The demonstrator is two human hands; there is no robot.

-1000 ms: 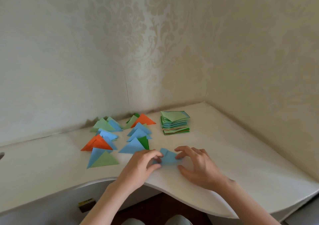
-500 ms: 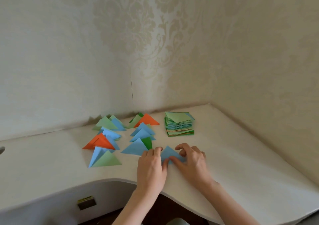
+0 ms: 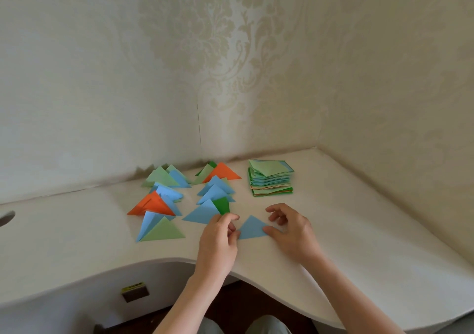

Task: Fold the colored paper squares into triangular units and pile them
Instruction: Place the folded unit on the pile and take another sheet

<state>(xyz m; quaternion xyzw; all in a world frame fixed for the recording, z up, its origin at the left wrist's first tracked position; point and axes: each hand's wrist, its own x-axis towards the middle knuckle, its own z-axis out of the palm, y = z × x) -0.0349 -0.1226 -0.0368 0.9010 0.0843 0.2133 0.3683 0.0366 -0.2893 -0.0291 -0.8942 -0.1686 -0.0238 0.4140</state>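
Squarely between both hands point(image 3: 256, 233), blue triangle point(image 3: 252, 228).

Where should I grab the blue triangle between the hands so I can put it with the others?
Probably pinch the blue triangle at its left corner, coming from the left side. It lies flat on the desk, so a corner is easiest to lift, and the left hand already touches there. The right hand has its thumb on the right corner; the pointed top is free too.
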